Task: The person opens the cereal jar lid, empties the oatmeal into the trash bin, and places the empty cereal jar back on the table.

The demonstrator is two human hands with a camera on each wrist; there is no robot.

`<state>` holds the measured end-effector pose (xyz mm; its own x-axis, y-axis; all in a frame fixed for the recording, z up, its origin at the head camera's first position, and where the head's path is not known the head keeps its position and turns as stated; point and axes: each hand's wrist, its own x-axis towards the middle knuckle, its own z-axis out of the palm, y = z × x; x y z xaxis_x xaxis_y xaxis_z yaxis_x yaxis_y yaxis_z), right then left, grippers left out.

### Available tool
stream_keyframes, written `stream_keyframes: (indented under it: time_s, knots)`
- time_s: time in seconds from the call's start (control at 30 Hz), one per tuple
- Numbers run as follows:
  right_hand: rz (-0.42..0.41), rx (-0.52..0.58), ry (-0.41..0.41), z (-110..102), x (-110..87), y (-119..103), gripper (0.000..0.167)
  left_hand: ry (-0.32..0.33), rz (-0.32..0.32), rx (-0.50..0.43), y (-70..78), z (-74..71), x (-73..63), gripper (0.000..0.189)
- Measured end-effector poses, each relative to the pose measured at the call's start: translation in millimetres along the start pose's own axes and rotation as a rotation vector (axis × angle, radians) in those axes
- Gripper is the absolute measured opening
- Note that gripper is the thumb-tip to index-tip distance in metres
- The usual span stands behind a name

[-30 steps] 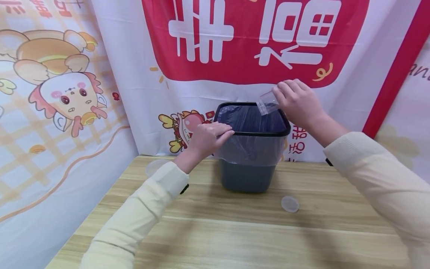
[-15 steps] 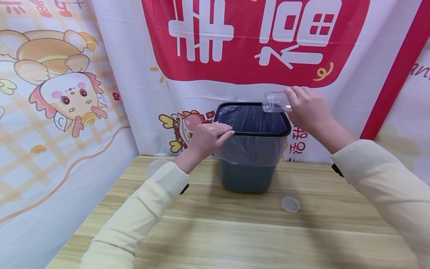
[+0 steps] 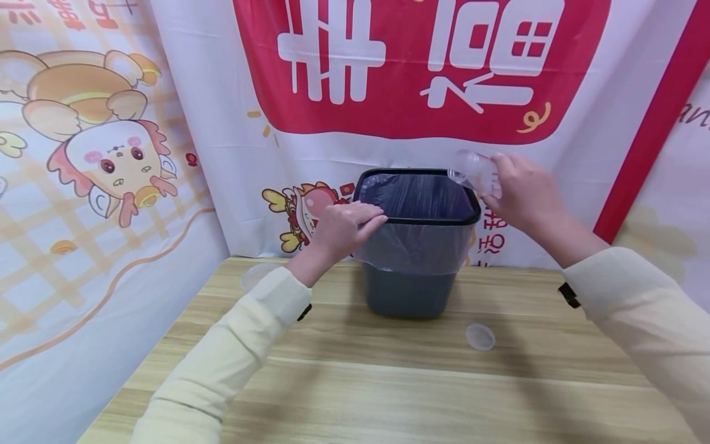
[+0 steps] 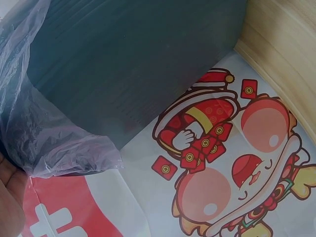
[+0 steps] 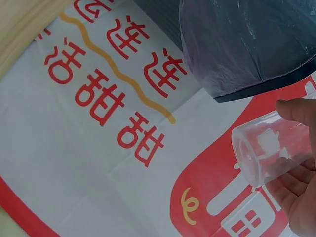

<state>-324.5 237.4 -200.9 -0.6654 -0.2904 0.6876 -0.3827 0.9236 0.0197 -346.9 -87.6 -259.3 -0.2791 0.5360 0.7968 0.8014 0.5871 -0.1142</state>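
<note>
A dark blue-grey trash bin (image 3: 409, 293) stands upright at the back of the table, with a translucent liner bag (image 3: 416, 246) folded over its black rim. My left hand (image 3: 339, 231) holds the rim at its near left corner, fingers over the edge. In my right hand (image 3: 524, 188) is a clear plastic jar (image 3: 471, 168), tilted, its left end over the bin's right side. The right wrist view shows the jar's smooth round end (image 5: 247, 155) and fingers curled round its wall. No contents can be made out in the jar.
A small round translucent lid (image 3: 480, 337) lies on the wooden table (image 3: 388, 401), right of the bin. Another clear round piece (image 3: 256, 275) lies by the left sleeve, partly covered. A printed white and red cloth (image 3: 333, 142) hangs close behind the bin.
My right hand has moved right and slightly down, turning the jar from pointing down into the bin to a different tilt by its right rim. The left hand stays put.
</note>
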Motion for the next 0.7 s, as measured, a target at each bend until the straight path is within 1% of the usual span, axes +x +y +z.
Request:
stream_keyframes:
  time_s: [0.2,0.43,0.57,0.7]
  knots:
    - [0.069,0.052,-0.022,0,-10.2,4,0.072,-0.001,-0.002,-0.002,0.3,-0.1,-0.6,0.022]
    - [0.111,0.091,-0.034,5,-25.0,12,0.072,-0.002,0.002,-0.004,1.4,-0.5,-0.4,0.023]
    - [0.148,0.138,-0.038,7,-31.4,16,0.072,0.0,0.001,-0.004,1.3,-0.9,-0.5,0.023]
    - [0.191,0.177,-0.039,9,-38.1,21,0.066,0.004,0.002,-0.002,0.4,-1.1,-0.2,0.022]
